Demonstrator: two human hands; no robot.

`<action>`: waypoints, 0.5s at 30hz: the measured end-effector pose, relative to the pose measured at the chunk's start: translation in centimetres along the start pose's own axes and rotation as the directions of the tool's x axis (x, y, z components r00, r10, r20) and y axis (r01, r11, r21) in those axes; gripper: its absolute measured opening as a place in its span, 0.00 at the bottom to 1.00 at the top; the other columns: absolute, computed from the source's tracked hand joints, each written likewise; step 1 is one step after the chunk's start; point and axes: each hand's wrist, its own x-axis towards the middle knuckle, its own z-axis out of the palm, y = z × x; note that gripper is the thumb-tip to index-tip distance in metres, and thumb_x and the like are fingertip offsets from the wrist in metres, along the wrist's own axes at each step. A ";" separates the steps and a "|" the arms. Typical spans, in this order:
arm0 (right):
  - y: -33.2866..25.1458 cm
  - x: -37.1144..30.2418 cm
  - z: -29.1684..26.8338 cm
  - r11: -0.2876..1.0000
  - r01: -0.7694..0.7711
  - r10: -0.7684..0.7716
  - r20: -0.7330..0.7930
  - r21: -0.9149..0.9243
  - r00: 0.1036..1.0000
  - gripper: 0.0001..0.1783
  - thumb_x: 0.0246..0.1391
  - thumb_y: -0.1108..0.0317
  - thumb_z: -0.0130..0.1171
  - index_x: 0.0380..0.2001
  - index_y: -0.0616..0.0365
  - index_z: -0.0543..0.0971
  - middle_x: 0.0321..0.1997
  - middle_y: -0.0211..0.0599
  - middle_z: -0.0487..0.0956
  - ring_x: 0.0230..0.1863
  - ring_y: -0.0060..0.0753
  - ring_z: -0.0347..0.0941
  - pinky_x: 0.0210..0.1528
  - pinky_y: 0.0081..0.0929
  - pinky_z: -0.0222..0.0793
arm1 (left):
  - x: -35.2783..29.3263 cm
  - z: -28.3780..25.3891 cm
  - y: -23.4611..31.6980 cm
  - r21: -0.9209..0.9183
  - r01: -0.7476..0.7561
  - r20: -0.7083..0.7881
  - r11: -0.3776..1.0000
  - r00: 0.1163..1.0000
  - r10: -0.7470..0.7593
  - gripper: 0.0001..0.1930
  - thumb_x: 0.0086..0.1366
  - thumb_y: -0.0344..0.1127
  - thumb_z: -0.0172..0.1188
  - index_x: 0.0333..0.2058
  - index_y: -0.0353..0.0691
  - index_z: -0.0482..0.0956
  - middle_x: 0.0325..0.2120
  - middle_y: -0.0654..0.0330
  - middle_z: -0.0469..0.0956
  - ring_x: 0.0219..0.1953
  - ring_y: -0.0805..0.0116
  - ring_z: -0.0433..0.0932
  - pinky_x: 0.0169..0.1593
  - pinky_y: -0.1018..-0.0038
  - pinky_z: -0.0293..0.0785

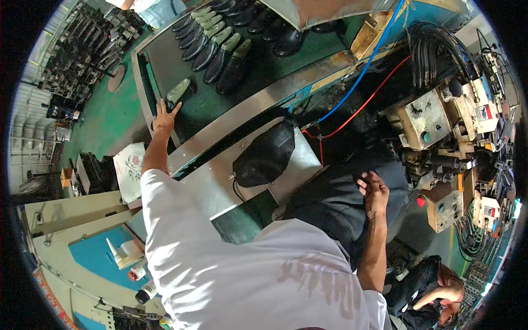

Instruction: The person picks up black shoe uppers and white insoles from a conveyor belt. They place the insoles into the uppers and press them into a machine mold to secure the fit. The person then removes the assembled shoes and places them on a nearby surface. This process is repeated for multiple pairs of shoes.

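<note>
My left hand (163, 117) reaches out to the near left edge of the green bench top, thumb and fingers spread. Its fingertips are at the near end of a shoe on a pale green last (179, 92); whether they touch it I cannot tell. My right hand (375, 193) hangs over my dark trousers, fingers loosely bent and a little apart, with nothing visible in it. Farther along the bench top stand rows of black shoes (233, 70), several with pale green lasts showing at their openings.
A black mesh-covered object (267, 154) lies on the metal ledge before me. Blue (357, 82) and red (360, 110) hoses cross to the right. Machine control boxes (429, 121) stand at the right. Another person (429, 297) is at the lower right. Bottles (144, 283) stand at the lower left.
</note>
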 end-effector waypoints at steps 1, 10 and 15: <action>0.1 0.0 -0.3 1.000 0.012 -0.012 -0.005 -0.005 1.000 0.25 0.73 0.57 0.62 0.63 0.65 0.76 0.53 0.42 0.86 0.43 0.40 0.88 0.40 0.28 0.85 | 0.7 -1.6 0.9 -0.074 0.000 0.094 0.997 0.996 0.007 0.53 0.71 0.22 0.62 0.78 0.85 0.45 0.81 0.46 0.41 0.75 0.45 0.65 0.64 0.55 0.80; -1.0 -1.0 -1.1 0.999 -0.013 0.013 0.002 0.031 1.000 0.27 0.75 0.61 0.59 0.66 0.70 0.72 0.56 0.49 0.85 0.47 0.42 0.87 0.46 0.33 0.86 | 1.8 -19.2 13.0 -0.226 -0.348 0.060 0.910 0.927 0.370 0.15 0.67 0.31 0.60 0.50 0.43 0.88 0.51 0.45 0.87 0.57 0.45 0.85 0.55 0.52 0.85; -2.1 -2.9 -7.9 0.984 0.114 -0.135 -0.160 -0.134 0.978 0.24 0.77 0.63 0.53 0.67 0.69 0.74 0.58 0.51 0.84 0.51 0.43 0.87 0.53 0.38 0.85 | -4.0 -31.3 32.0 -0.209 -0.888 -0.445 0.409 0.459 0.769 0.23 0.71 0.30 0.51 0.63 0.46 0.79 0.45 0.45 0.85 0.47 0.40 0.84 0.51 0.46 0.81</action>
